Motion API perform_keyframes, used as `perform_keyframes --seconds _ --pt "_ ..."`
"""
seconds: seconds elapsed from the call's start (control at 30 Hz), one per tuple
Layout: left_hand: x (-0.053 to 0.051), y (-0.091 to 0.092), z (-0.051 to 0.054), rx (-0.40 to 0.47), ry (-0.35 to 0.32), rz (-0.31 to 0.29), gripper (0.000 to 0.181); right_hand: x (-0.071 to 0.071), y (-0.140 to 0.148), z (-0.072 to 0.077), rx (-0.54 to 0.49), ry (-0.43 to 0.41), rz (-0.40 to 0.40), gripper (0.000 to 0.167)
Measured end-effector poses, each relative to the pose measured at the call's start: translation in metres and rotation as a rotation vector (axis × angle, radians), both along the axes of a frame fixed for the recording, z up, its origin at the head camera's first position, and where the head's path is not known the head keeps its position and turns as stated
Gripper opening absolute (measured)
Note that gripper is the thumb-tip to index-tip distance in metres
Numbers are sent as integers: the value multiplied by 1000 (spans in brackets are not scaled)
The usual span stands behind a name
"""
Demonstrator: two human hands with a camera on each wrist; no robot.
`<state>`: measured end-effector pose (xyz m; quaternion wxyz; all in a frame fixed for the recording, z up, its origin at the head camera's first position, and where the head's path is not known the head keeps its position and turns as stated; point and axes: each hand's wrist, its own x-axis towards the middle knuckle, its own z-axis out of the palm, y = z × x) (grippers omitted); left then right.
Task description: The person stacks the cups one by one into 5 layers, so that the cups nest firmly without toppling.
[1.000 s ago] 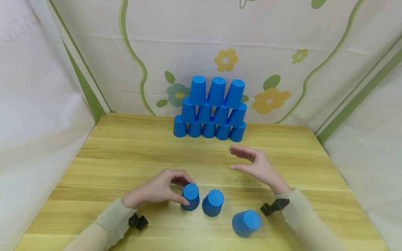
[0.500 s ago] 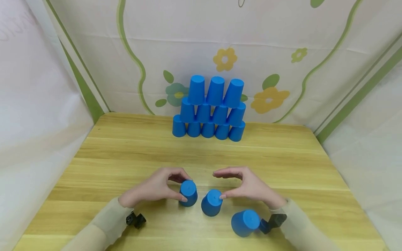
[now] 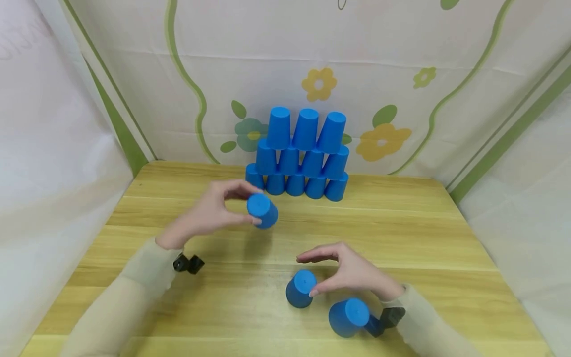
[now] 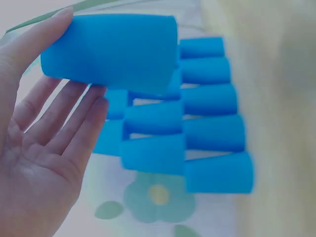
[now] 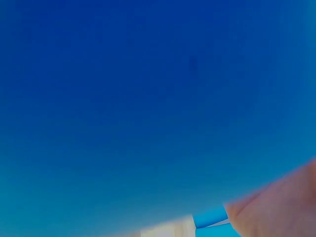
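Observation:
My left hand [image 3: 216,208] holds an upside-down blue cup [image 3: 263,212] above the table, pinched between thumb and fingers. In the left wrist view the left hand [image 4: 54,113] has its thumb on one side of the cup [image 4: 111,49] and its fingers on the other. My right hand [image 3: 348,270] reaches around a second blue cup [image 3: 301,290] standing upside down. Its thumb is at that cup's right side; the fingers extend behind it, apart from it. A third blue cup [image 3: 348,317] stands nearer, by the right wrist, and its surface [image 5: 148,98] fills most of the right wrist view.
At the back of the table [image 3: 392,223] stands a three-tier wall of upside-down blue cups [image 3: 290,161], several in the lower tiers and three on top. A white floral cloth [image 3: 401,44] hangs behind it. Black wrist cameras [image 3: 189,264] sit on both sleeves.
My left hand has lifted its cup off the table and carried it forward towards the tiers. The right hand has come down and left to the middle cup, which stays in place.

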<state>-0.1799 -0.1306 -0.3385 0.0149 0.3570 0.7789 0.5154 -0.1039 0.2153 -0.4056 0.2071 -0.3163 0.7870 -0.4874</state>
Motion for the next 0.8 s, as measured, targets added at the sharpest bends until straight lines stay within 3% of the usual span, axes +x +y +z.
perform_keyframes --seconds 0.27,0.4,0.5,0.63,0.8 --pt "-43 9 61 136 125 101 46 3 -4 -1 -18 -23 33 56" --pt "-59 22 95 193 187 170 47 5 -4 -1 -5 -18 39 55" --pt "-70 33 118 224 187 216 47 6 -4 -1 13 -14 40 53" --pt "-94 45 134 278 159 247 49 7 -3 -1 23 -12 30 49" --pt "-118 58 142 295 131 306 53 7 -2 -3 19 -13 30 47"
